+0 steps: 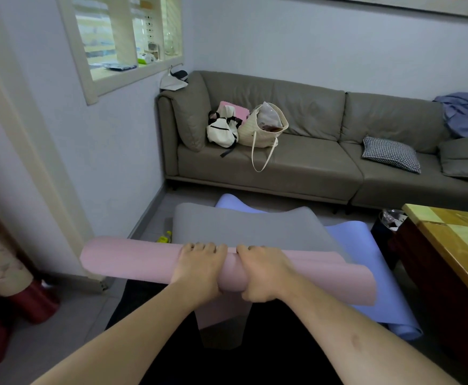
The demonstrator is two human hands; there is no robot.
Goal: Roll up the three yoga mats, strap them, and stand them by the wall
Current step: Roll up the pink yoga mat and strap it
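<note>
A pink yoga mat (pixel 127 259) is rolled into a thick tube held crosswise in front of me, with a loose flap hanging at its right end. My left hand (pixel 199 270) and my right hand (pixel 263 273) grip the roll side by side at its middle, fingers curled over the top. Beyond it a grey mat (pixel 244 226) lies flat on the floor. A lavender mat (pixel 366 245) lies under the grey one and sticks out to the right, its near end curling up.
A grey sofa (pixel 310 168) with bags and a checked cushion stands against the far wall. A wooden table (pixel 455 245) is at the right. A small yellow bottle (pixel 164 237) lies by the left wall. Red shapes (pixel 32 304) sit at the lower left.
</note>
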